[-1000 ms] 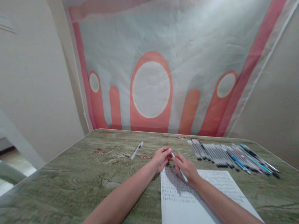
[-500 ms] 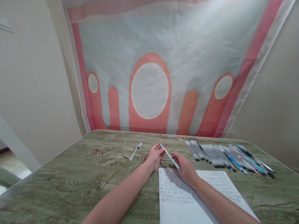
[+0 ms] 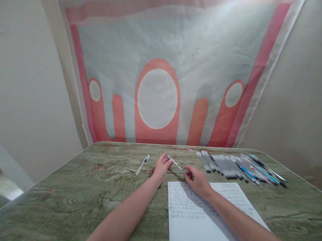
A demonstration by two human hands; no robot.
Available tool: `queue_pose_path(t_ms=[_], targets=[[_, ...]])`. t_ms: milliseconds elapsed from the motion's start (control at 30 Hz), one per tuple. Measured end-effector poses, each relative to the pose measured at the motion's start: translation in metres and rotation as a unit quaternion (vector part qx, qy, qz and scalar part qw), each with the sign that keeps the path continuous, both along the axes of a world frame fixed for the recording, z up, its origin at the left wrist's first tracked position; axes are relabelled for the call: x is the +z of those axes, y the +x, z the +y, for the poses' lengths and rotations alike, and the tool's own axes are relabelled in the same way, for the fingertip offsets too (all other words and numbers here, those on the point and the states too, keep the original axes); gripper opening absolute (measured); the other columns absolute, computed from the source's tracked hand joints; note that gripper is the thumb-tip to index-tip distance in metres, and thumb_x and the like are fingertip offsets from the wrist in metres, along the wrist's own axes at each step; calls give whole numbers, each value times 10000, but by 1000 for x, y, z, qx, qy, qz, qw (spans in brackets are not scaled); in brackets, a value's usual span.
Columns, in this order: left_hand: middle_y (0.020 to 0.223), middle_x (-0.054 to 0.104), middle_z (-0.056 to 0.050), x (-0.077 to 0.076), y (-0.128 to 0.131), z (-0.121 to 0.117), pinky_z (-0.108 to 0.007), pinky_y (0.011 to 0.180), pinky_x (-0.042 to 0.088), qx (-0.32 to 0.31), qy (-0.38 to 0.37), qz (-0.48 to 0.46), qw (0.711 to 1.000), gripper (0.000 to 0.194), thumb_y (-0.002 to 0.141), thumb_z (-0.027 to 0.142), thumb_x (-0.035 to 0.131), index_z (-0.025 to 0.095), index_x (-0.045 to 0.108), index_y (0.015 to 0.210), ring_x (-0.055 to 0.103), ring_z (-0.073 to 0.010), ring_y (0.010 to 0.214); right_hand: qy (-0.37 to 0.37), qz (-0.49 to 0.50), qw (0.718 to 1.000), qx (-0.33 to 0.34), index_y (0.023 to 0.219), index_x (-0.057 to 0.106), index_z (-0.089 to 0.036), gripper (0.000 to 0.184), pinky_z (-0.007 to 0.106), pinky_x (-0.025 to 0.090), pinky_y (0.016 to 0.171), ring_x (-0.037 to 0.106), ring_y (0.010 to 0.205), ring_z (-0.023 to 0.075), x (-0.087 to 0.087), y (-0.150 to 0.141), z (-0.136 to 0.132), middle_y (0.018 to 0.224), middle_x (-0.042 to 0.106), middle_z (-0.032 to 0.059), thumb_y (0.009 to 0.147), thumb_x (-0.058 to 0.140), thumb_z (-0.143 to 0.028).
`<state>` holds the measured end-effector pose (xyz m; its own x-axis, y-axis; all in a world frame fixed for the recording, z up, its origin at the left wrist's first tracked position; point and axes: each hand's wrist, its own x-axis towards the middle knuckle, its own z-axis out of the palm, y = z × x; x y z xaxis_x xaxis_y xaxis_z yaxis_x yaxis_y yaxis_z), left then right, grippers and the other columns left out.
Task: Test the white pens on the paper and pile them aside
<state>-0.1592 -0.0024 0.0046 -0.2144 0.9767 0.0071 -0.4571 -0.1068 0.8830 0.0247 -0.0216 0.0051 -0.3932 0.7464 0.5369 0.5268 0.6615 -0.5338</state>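
A slim white and light-blue pen (image 3: pixel 176 163) slants between my two hands above the table, just beyond the paper's top edge. My left hand (image 3: pixel 162 168) pinches its upper left end between thumb and fingers. At the lower right end, my right hand (image 3: pixel 198 179) has its fingertips closed on the pen, with the wrist over the paper. That paper (image 3: pixel 188 232) is white, with rows of handwriting across its upper part and a blank lower part. To the left of my left hand lies a clear pen with a dark clip (image 3: pixel 142 165).
Several clear pens with dark ends (image 3: pixel 223 166) lie in a row at the back right. Beside them are blue, teal and black pens (image 3: pixel 268 171). The wood-patterned table (image 3: pixel 67 198) ends at a wall hanging (image 3: pixel 156 134) behind it.
The pen has come out of my right palm and now spans both hands, with my right fingers at its lower end. My view has turned slightly right, shifting the scene leftward.
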Motion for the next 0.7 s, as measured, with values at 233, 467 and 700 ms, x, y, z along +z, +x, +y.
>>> queue_pose_path(t_ms=[233, 467, 700], targets=[[988, 614, -126, -3, -2, 1, -265, 789, 424, 21, -9, 71, 997, 562, 592, 123, 707, 148, 494, 1111, 591, -143, 848, 39, -75, 992, -97, 824, 565, -181, 141, 259, 409, 606, 562, 657, 158, 0, 22, 21, 746, 599, 37, 792, 438, -234], [909, 620, -108, -7, -1, 5, -281, 787, 430, 9, -10, 102, 995, 434, 594, 65, 677, 130, 525, 995, 598, -139, 797, 73, -180, 956, -220, 729, 540, -199, 95, 289, 373, 573, 566, 671, 205, -4, 47, 41, 736, 600, 80, 775, 459, -182], [834, 624, -87, -6, 0, 3, -285, 777, 434, 19, 4, 138, 990, 311, 582, 56, 671, 128, 569, 867, 588, -134, 759, 49, -259, 921, -287, 762, 543, -185, 101, 287, 353, 561, 567, 751, 223, 3, 53, 37, 762, 600, 101, 792, 449, -206]])
